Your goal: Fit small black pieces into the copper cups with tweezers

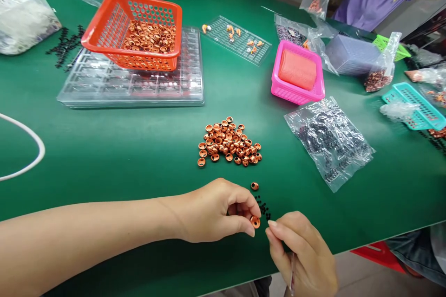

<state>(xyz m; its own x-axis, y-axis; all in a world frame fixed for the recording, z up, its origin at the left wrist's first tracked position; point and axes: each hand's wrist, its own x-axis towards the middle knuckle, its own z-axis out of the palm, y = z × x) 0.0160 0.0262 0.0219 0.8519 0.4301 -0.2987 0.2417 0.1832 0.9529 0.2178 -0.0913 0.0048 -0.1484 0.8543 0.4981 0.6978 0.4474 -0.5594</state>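
My left hand (219, 211) reaches in from the left, its thumb and fingers closed around a small copper-coloured cup (255, 222) with a dark hole. To its right, my right hand (301, 250) has a thin clear stick (292, 274) lying against its palm; thumb and index tips are close together beside the small black pieces (263, 206). Whether anything tiny is between those fingertips cannot be made out. A single copper cup (254, 186) lies just above the black pieces. Farther up is a loose pile of copper cups (228, 141).
A red basket (153, 62) of copper cups stands on clear trays (167, 95) at upper left. Right of the pile lie a bag of black parts (329, 141) and a pink basket (292, 96) holding a red block. Other people sit across the green table (104, 148).
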